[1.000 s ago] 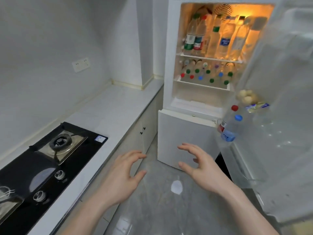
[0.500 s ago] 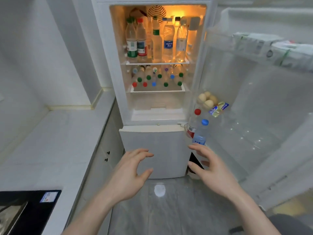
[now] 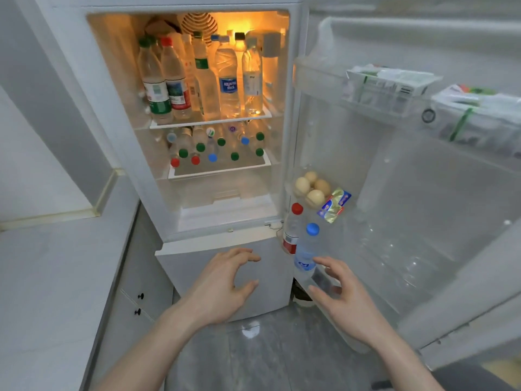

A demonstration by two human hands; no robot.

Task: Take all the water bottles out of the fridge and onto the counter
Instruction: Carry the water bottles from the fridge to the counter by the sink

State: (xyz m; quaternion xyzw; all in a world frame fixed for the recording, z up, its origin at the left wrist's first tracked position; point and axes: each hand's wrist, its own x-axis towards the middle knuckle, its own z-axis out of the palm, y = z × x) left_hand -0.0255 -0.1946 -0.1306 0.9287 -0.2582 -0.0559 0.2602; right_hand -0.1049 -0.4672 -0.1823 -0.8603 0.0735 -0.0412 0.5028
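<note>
The blue-capped bottle (image 3: 306, 253) stood in the door's lowest rack (image 3: 375, 266), at its hinge end beside a red-capped bottle (image 3: 291, 231); many more filled the fridge's (image 3: 284, 114) two lit shelves. The right hand (image 3: 342, 301) hovered just beside it, fingers spread and grasping nothing (probably readying a grip). The left hand (image 3: 222, 286) hung empty too. The counter (image 3: 59, 283) lay left, offering open room.

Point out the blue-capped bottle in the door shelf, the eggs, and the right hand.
blue-capped bottle (image 3: 305, 251): head view, on its clear body below the cap.
eggs (image 3: 315, 197): head view, on the nearest egg.
right hand (image 3: 342, 299): head view, on its back.
</note>
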